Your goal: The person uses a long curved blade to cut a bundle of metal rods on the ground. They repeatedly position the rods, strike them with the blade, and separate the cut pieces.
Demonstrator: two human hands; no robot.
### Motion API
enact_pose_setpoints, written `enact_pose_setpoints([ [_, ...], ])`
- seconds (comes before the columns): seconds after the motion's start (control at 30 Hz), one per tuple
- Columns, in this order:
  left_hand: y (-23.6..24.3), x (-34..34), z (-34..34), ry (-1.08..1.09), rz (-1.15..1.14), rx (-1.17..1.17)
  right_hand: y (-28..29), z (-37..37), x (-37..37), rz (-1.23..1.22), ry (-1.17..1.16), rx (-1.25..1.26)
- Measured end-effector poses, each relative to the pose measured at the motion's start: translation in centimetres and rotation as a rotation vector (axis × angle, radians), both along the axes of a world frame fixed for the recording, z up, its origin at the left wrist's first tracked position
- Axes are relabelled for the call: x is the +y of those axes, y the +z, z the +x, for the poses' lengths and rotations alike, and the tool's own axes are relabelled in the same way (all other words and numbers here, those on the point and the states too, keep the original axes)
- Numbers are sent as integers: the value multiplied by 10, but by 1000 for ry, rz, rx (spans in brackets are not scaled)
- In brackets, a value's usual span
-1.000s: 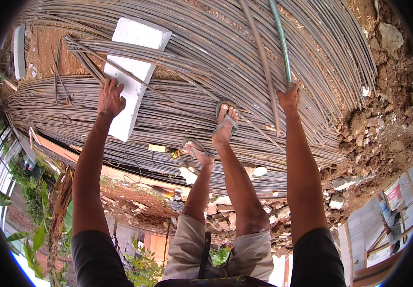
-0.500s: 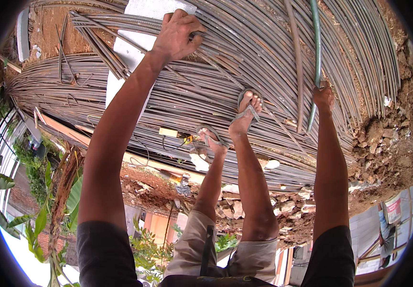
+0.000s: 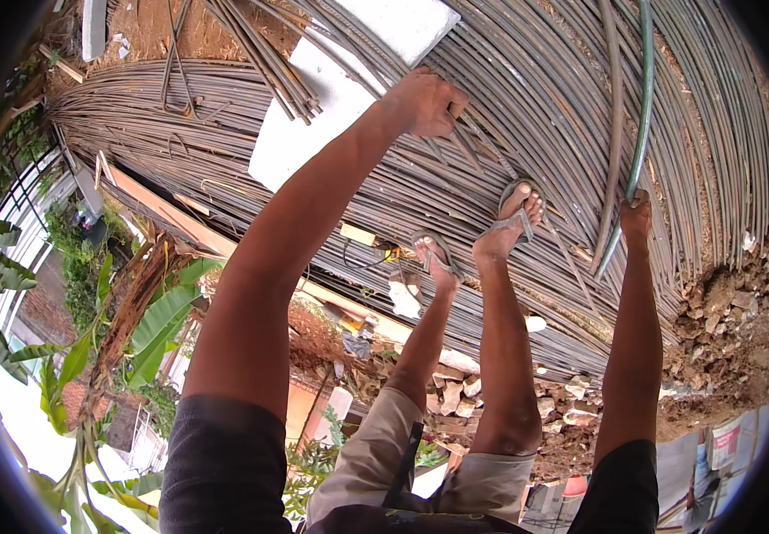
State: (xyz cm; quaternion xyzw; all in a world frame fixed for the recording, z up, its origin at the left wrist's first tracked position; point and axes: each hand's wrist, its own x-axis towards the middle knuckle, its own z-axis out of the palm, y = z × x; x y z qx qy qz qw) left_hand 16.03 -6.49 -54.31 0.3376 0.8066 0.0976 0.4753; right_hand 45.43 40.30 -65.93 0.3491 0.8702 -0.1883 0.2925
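My left hand [image 3: 427, 105] is closed in a fist around a few thin steel rods [image 3: 360, 43]. It hangs just beside the right edge of a white slab [image 3: 300, 133], which lies under the rods. At the right, my right hand [image 3: 635, 214] grips a long green pipe [image 3: 646, 98] close to its near end. A brown pipe [image 3: 614, 116] runs alongside the green one. Many long, rusty steel rods [image 3: 545, 116] lie beneath both hands, and my sandalled feet [image 3: 518, 214] stand on them. My fingers partly hide the rods in my left hand.
Short rods [image 3: 264, 67] stick out over the slab's left side. Near my feet lie a yellow tape measure [image 3: 392, 254] and a small pale block [image 3: 358, 235]. Broken stones and soil [image 3: 723, 311] border the rods at the right. Banana leaves [image 3: 162, 329] stand at the left.
The whole view has shifted, so the scene sits farther right and lower. My left hand has come nearer to me relative to the white slab. My right hand keeps its hold on the green pipe.
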Motion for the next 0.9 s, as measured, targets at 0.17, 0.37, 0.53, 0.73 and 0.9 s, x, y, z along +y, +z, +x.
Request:
enact_pose_setpoints([
  [0.17,-4,39,-19,122,-100,5,-10,25,24,-153,-147,66],
  [0.37,-14,59,-43,340,127,69,72,6,-12,-355,-545,363],
  [0.53,-19,56,-27,158,184,548,301,-56,-80,-527,-717,134],
  [0.73,5,6,-41,234,142,574,433,-45,-137,-729,-867,-78],
  [0.9,8,50,-28,80,180,541,479,-39,-175,-828,-886,-211],
])
